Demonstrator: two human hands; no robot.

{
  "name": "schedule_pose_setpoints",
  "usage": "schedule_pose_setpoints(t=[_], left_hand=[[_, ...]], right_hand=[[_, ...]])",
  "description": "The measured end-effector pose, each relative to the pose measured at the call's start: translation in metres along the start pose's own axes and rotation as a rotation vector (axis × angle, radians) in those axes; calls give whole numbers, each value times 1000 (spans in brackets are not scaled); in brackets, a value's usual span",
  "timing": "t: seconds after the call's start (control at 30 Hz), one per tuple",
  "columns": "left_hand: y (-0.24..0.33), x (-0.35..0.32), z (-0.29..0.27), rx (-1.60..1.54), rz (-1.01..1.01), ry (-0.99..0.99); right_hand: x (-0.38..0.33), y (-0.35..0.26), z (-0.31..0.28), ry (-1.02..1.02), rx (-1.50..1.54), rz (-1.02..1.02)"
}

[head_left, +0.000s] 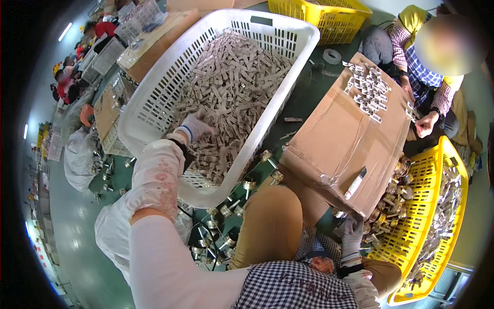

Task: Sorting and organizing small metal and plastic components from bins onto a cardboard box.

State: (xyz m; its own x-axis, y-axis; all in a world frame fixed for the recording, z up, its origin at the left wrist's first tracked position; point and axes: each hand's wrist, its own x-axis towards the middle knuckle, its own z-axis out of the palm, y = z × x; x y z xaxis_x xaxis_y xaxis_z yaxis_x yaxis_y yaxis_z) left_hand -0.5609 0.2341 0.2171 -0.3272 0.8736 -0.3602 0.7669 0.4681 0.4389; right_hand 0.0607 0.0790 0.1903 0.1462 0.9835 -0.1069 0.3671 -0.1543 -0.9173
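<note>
My left hand [196,127], in a pale glove, reaches into a large white plastic basket [149,110]. Its fingers extend over a heap of small flat greyish strips [234,77] and touch them; the fingertips partly blend into the heap. Low beside the near edge of a cardboard box [342,139] is my right hand [352,230], also gloved. Its fingers are bent together, and what they hold, if anything, cannot be made out. Metal parts with round brass-coloured ends [381,219] lie close to that hand.
Bent metal pieces [369,92] and a cutter knife [356,183] lie on the box. A yellow basket [411,232] of metal parts stands at right. Another person [429,77] sits across the box. More round-ended parts [226,210] lie on the floor; a yellow crate [329,20] stands behind.
</note>
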Motion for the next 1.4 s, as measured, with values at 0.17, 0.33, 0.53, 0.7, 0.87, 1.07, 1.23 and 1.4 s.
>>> schedule_pose_setpoints(t=[0.17, 0.33, 0.53, 0.7, 0.87, 1.07, 1.23, 1.4], left_hand=[[86, -52, -83, -866, -59, 11], [182, -71, -92, -923, 239, -104], [325, -75, -11, -814, 494, -374], [390, -56, 75, -233, 539, -221], [405, -35, 121, 152, 614, -68], [436, -51, 129, 189, 565, 35], [409, -6, 149, 30, 661, -66], [420, -36, 152, 97, 730, -28]], right_hand=[[9, 36, -8, -32, 107, 122], [7, 25, -7, -20, 449, 135], [11, 60, 9, -68, 1182, 157], [10, 38, 13, -36, 633, 80], [4, 20, 14, -23, 377, 289], [5, 20, 10, -11, 221, 142], [5, 13, 19, -63, 553, 249], [2, 1, 9, 74, 142, 44]])
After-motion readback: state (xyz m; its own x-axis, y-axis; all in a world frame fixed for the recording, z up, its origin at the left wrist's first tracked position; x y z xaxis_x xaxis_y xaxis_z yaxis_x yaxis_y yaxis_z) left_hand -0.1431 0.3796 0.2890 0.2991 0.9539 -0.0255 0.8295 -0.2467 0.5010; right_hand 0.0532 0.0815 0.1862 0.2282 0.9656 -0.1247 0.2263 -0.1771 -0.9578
